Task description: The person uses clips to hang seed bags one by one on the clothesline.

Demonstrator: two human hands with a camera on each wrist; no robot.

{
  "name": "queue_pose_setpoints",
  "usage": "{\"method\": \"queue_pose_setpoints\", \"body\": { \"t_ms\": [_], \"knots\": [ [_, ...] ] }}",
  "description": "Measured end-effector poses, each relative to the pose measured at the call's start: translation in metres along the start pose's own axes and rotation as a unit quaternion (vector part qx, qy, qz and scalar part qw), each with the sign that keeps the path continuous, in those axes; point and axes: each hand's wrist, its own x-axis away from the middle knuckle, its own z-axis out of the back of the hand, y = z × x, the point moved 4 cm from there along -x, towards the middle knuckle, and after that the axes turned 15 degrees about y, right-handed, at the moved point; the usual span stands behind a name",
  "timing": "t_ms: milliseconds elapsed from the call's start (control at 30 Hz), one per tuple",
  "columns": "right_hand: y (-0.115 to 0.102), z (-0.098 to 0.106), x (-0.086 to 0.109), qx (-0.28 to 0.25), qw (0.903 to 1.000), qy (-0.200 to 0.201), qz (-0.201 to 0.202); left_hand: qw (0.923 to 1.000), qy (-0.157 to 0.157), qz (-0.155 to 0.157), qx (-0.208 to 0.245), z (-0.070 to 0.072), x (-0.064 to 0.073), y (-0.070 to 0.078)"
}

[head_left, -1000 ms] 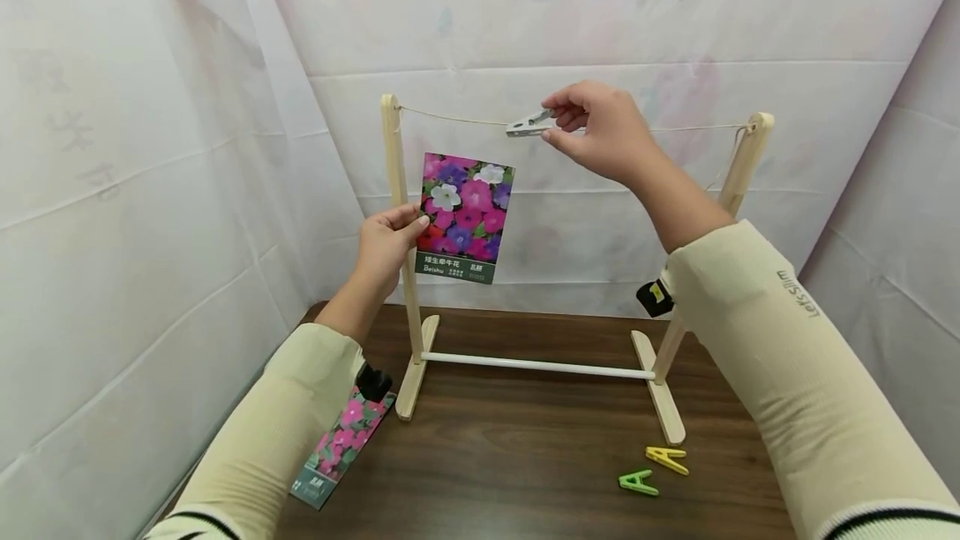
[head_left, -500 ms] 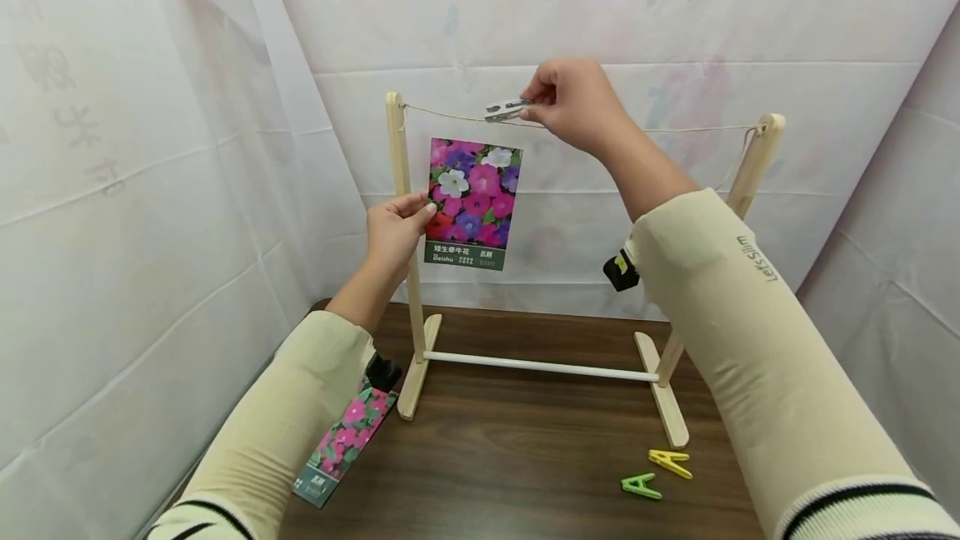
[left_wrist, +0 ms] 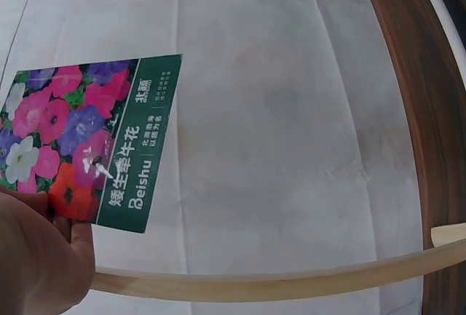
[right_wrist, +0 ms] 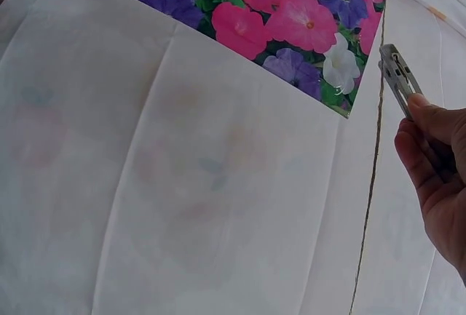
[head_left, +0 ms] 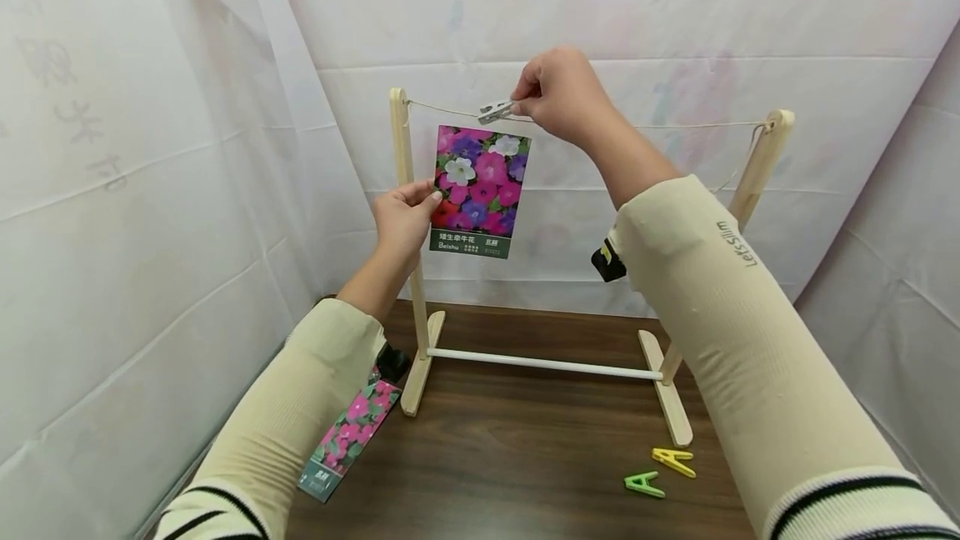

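Observation:
My left hand [head_left: 405, 223] pinches the left edge of a flower seed packet [head_left: 480, 190], printed with pink, purple and white blooms above a dark green band. The packet hangs upright, its top edge just under the string [head_left: 675, 125]. In my right hand [head_left: 562, 98] a grey clothespin [head_left: 495, 112] is pinched between thumb and fingers, its nose close to the string above the packet. The right wrist view shows that clothespin [right_wrist: 399, 78] beside the string [right_wrist: 373, 177], apart from the packet [right_wrist: 277, 28]. Whether it touches the string, I cannot tell.
A wooden stand [head_left: 403, 157] with two posts holds the string; a white rod [head_left: 540, 363] joins its feet. A second flower packet [head_left: 352, 440] lies on the dark table [head_left: 510, 457] at left. Green [head_left: 643, 484] and yellow [head_left: 673, 462] clothespins lie at right.
My right hand has moved left along the string with the grey clothespin, which now tilts differently. My left hand has raised the packet closer to the string.

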Motion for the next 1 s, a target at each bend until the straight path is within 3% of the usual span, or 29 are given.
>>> {"method": "queue_pose_setpoints", "body": {
  "t_ms": [467, 1000],
  "knots": [
    [0.008, 0.002, 0.005, -0.007, 0.9996, -0.024, -0.011, 1.0, 0.005, 0.007, 0.003, -0.008, 0.002, 0.001],
    [0.009, -0.003, 0.006, -0.02, 0.9995, -0.024, -0.006, 0.9999, 0.006, 0.003, 0.015, -0.011, 0.002, 0.002]
  ]
}}
